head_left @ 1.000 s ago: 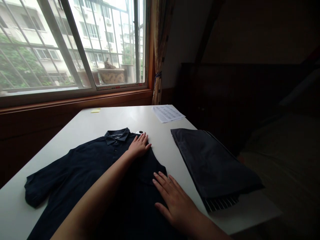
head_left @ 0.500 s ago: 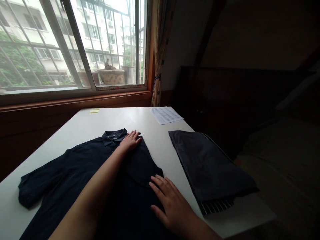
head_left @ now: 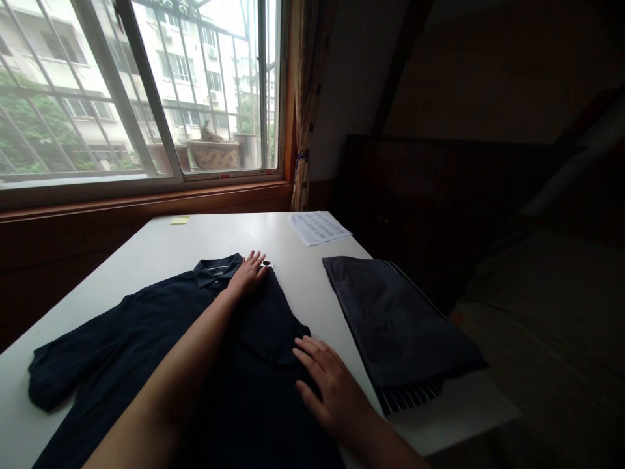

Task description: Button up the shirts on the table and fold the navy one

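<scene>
A dark navy collared short-sleeved shirt (head_left: 161, 326) lies spread on the white table (head_left: 244, 228), its collar toward the window. One sleeve reaches out to the left; the other is folded inward over the body. My left hand (head_left: 247, 273) rests flat on the right shoulder beside the collar, fingers stretched out. Just past its fingertips is a small white round thing with a dark centre (head_left: 266, 264), partly hidden. My right hand (head_left: 327, 384) lies at the shirt's right edge, fingers spread, by the end of the folded sleeve. My left forearm covers part of the shirt's front.
Folded dark grey cloth (head_left: 390, 312) with a striped part showing lies on the right of the table. Printed papers (head_left: 319, 228) and a yellow note (head_left: 180, 220) are near the far edge. Beyond stand a barred window (head_left: 205, 85) and a tied curtain (head_left: 303, 130).
The whole view has shifted slightly, so things appear a little further left. Both hands stay in nearly the same places on the shirt. More of the small round thing shows by my left fingers.
</scene>
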`<action>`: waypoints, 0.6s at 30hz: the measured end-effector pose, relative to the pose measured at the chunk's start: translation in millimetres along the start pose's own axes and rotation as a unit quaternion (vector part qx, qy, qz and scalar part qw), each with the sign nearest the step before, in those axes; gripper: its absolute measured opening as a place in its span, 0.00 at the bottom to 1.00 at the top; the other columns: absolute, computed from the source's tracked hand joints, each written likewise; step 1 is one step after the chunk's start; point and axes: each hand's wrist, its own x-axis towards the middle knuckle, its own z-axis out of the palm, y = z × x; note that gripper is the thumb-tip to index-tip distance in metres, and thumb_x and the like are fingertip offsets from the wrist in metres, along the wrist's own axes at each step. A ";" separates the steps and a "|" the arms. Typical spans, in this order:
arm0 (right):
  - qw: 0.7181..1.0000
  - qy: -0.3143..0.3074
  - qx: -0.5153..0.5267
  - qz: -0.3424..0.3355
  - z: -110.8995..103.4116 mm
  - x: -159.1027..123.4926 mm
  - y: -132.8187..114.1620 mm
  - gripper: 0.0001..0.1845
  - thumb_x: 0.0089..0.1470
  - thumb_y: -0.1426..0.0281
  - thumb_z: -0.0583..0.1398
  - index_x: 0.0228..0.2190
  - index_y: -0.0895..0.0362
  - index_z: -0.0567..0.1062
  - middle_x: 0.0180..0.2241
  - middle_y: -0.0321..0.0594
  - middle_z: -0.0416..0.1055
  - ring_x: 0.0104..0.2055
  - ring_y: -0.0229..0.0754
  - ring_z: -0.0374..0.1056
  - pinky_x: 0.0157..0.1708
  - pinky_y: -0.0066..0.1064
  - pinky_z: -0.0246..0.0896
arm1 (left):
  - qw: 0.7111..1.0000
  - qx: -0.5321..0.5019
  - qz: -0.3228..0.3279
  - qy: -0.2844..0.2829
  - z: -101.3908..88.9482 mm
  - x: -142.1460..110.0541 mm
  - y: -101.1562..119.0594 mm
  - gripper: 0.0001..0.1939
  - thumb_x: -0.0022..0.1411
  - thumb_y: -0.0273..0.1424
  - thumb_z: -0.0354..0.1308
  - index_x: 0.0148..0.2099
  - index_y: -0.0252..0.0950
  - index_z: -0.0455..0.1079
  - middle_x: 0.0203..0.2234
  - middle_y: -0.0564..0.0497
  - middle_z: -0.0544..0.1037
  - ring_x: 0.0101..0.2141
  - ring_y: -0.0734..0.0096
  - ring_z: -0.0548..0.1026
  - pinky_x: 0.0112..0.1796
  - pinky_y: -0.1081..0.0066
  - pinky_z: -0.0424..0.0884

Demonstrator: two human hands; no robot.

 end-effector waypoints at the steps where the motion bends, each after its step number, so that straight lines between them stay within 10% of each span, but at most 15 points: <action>1: 1.000 0.017 -0.008 0.010 0.8 1.0 1.5 0.28 0.62 0.69 0.54 0.63 0.55 0.63 0.66 0.45 0.57 0.69 0.50 0.51 0.67 0.49 0.51 | 1.000 -0.001 0.011 0.007 -3.2 -3.8 3.7 0.28 0.74 0.40 0.36 0.71 0.37 0.49 0.70 0.44 0.50 0.70 0.57 0.42 0.65 0.49 0.47; 11: 0.999 -0.036 -0.041 0.000 5.5 4.7 1.6 0.30 0.65 0.66 0.53 0.66 0.54 0.57 0.69 0.41 0.50 0.71 0.50 0.45 0.67 0.50 0.49 | 0.995 0.031 0.093 -0.036 7.3 -90.6 63.2 0.34 0.71 0.50 0.40 0.72 0.39 0.50 0.70 0.46 0.49 0.70 0.56 0.46 0.66 0.49 0.48; 18: 0.998 -0.047 -0.040 0.003 6.5 5.1 2.4 0.30 0.64 0.68 0.53 0.65 0.54 0.59 0.68 0.39 0.52 0.70 0.49 0.49 0.67 0.49 0.50 | 0.998 0.049 0.031 -0.038 8.5 -63.9 45.4 0.34 0.71 0.50 0.38 0.71 0.38 0.51 0.70 0.44 0.49 0.69 0.56 0.47 0.66 0.49 0.46</action>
